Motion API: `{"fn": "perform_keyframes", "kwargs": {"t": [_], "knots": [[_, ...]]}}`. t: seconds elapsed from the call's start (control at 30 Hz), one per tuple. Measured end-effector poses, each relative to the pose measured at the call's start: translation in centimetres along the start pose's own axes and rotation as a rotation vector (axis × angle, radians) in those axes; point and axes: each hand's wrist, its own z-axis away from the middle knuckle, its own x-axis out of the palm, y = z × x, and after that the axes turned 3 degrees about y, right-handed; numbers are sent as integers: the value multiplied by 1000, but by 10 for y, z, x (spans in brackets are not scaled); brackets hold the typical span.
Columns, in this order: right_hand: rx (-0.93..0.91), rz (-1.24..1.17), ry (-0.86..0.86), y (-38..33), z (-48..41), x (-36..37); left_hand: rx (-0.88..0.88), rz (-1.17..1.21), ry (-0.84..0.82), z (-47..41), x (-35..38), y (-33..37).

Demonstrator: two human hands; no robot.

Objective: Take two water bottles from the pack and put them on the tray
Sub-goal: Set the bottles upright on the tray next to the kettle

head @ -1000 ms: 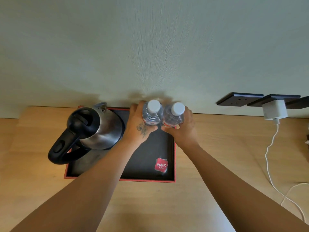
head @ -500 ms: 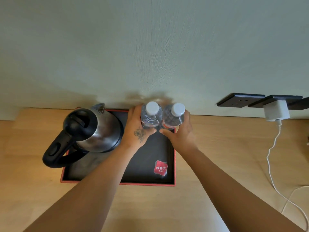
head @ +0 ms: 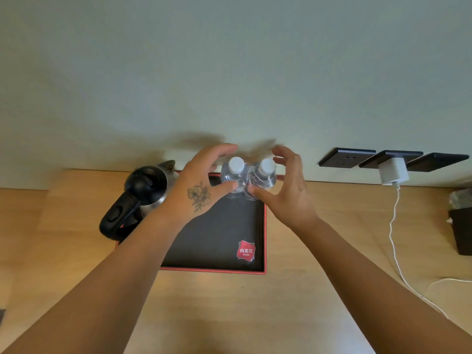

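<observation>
Two clear water bottles with white caps stand upright side by side at the far right corner of the black tray [head: 224, 236] with a red rim. The left bottle [head: 233, 176] and the right bottle [head: 264, 176] touch each other. My left hand [head: 201, 185] is beside the left bottle, fingers spread and lifted off it, the thumb near its base. My right hand [head: 288, 185] is beside the right bottle, fingers spread apart, the thumb close to its base. Neither hand holds anything. The pack is out of view.
A steel kettle [head: 143, 192] with a black handle sits on the tray's left side. A red logo sticker [head: 245, 250] marks the tray's near right corner. Wall sockets [head: 393, 162] carry a white charger [head: 393, 172] with a cable [head: 394, 241] trailing over the wooden desk. A dark box [head: 462, 231] stands far right.
Both hands have opened and let go of the bottles, which now stand on the tray. The hands have drawn back slightly with fingers spread.
</observation>
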Motion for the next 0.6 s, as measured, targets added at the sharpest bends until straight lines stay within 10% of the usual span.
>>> {"fn": "perform_keyframes", "kwargs": {"t": [0.6], "knots": [[94, 201, -193, -25, -26, -19, 99, -340, -170, -32, -5, 12]]}}
